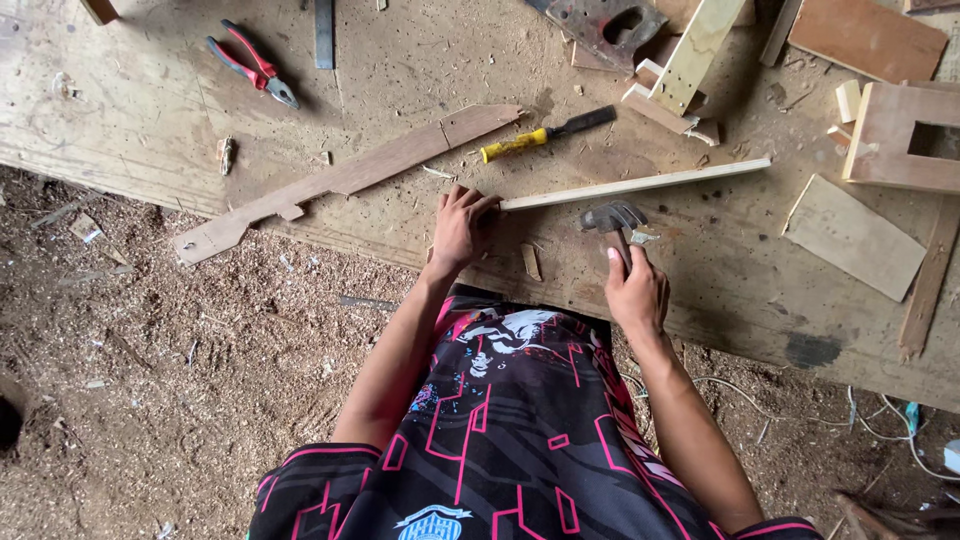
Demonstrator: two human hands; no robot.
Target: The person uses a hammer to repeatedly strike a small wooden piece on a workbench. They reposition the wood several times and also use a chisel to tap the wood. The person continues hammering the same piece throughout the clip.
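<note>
My left hand [460, 228] rests on the near end of a long thin pale wooden strip [640, 184] and pins it to the worn wooden workbench [150, 120]. The strip runs from that hand up to the right. My right hand [636, 292] grips the handle of a claw hammer [612, 217]. The hammer's dark metal head hovers just below the strip, a little right of my left hand.
A yellow-handled chisel [545, 135] lies just beyond the strip, and red-handled pliers [250, 62] at the far left. A long notched brown board [350, 175] overhangs the bench's edge. Wood offcuts and frames [890, 130] crowd the right. Sawdust covers the ground [150, 380].
</note>
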